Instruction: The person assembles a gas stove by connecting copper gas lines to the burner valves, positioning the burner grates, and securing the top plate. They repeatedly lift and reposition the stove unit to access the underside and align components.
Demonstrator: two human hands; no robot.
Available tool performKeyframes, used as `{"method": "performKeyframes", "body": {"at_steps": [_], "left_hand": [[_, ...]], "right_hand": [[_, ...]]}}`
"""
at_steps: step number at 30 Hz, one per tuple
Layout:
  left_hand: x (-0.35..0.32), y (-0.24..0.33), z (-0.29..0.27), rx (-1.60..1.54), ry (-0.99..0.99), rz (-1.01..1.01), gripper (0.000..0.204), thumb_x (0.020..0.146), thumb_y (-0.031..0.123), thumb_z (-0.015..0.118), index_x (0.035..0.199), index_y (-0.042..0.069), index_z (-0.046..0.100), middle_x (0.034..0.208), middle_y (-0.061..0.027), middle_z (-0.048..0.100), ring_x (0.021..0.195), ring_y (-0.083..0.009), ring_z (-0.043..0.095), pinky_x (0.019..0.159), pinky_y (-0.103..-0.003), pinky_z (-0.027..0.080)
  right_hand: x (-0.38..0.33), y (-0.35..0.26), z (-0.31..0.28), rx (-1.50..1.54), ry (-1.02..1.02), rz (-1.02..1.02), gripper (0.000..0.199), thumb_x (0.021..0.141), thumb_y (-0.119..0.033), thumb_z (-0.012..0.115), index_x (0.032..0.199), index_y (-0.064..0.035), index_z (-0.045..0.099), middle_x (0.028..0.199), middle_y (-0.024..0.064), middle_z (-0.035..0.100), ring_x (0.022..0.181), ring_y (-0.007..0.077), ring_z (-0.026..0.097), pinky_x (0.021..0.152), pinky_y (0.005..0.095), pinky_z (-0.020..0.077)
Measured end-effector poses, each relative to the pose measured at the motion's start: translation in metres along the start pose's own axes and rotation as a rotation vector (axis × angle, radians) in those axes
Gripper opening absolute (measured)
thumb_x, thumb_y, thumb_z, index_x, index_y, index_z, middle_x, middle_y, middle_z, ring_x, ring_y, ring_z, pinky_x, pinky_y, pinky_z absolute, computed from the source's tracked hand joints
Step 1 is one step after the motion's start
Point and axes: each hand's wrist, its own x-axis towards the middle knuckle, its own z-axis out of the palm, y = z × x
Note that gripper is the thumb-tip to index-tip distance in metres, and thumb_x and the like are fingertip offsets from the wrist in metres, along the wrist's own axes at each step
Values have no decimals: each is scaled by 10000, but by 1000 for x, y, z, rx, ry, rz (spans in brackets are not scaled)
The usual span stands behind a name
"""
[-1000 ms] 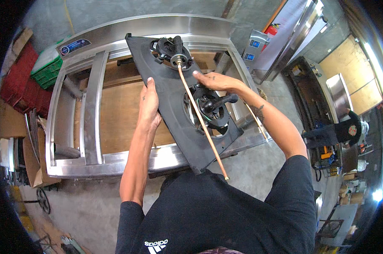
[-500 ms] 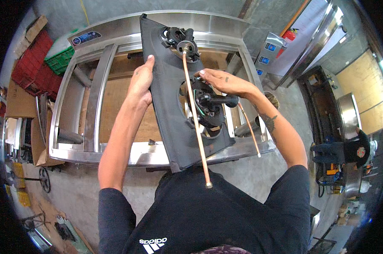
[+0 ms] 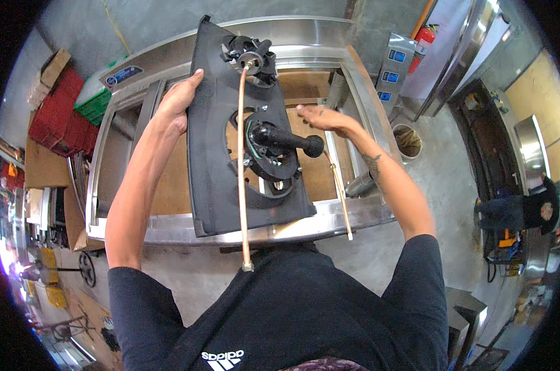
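Observation:
A black stove panel (image 3: 212, 154), with round cut-outs and burner assemblies, stands tilted over the steel frame. My left hand (image 3: 180, 100) grips its left edge, thumb up on the near face, fingers hidden behind. My right hand (image 3: 327, 119) is just off the right edge with fingers stretched out, holding nothing visible. The upper black burner (image 3: 250, 57) carries a long copper-coloured pipe (image 3: 242, 173) that hangs down across the panel to a brass nut. The larger lower burner (image 3: 269, 148) has a black tube (image 3: 289, 139) jutting right and a second thin pipe (image 3: 340, 191).
The stainless steel frame (image 3: 255, 234) spans the space before me. At its right are a steel panel with blue dials (image 3: 391, 68), a fire extinguisher (image 3: 423, 38) and a bucket (image 3: 409, 142). Red crates (image 3: 57, 117) stand left; another person (image 3: 534, 210) is far right.
The panel has shifted left and swung more upright, my left hand going with it. My right hand has come off the lower burner to the panel's right side.

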Motion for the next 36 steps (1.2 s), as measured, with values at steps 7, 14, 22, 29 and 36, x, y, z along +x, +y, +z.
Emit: {"method": "performKeyframes", "body": {"at_steps": [7,14,22,29,36], "left_hand": [[-3,9,10,96,24,16,460,1089,337,521,1250,-83,616,1129,-188,728,924,-252,739,784,-417,633],[-14,31,23,248,12,109,459,1088,340,510,1238,-77,631,1142,-204,720,926,-268,733,789,-433,618],[-16,58,25,358,23,112,476,1067,343,536,1186,-103,652,1068,-189,736,848,-266,734,743,-419,615],[-9,59,28,415,2,138,497,1072,363,531,1164,-111,652,1048,-179,739,834,-243,724,749,-410,612],[-10,54,38,393,-1,161,494,1078,353,521,1196,-112,640,1056,-201,735,845,-255,733,771,-412,618]], "right_hand": [[9,7,33,456,-218,13,539,1095,-453,409,1208,18,645,980,138,707,828,181,633,765,337,514],[-5,-20,30,438,-159,27,494,1052,-422,472,1022,8,712,842,71,666,691,152,609,610,342,478],[16,-15,50,343,-331,-162,402,1021,-343,487,1189,-18,652,937,144,672,770,184,643,662,374,522],[24,-8,40,341,-382,-169,442,1057,-392,461,1132,-16,680,955,111,698,765,197,667,698,358,562],[-41,-47,-64,221,113,-360,463,1004,-328,482,1015,90,681,853,184,761,705,221,740,634,327,583]]}}
